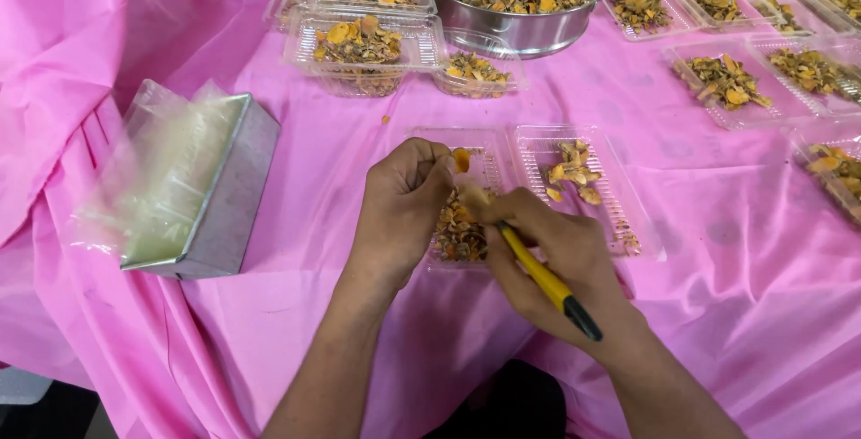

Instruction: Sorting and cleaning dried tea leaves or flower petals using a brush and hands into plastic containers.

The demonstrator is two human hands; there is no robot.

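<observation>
My left hand (401, 203) pinches a small orange dried slice (460, 160) between its fingertips, just above an open clear plastic clamshell tray (610, 190). The tray's left half holds a pile of dried orange-brown slices (459, 234); its right half holds a few more slices (574, 173). My right hand (556, 255) grips a yellow tool with a black end (547, 283), its front tip hidden among my fingers next to the held slice.
A steel pot (520, 28) full of dried slices stands at the back. Filled clear trays sit stacked at back left (363, 44) and spread at right (731, 82). A metal box lined with clear plastic (206, 190) lies at left. Pink cloth (735, 295) covers the table.
</observation>
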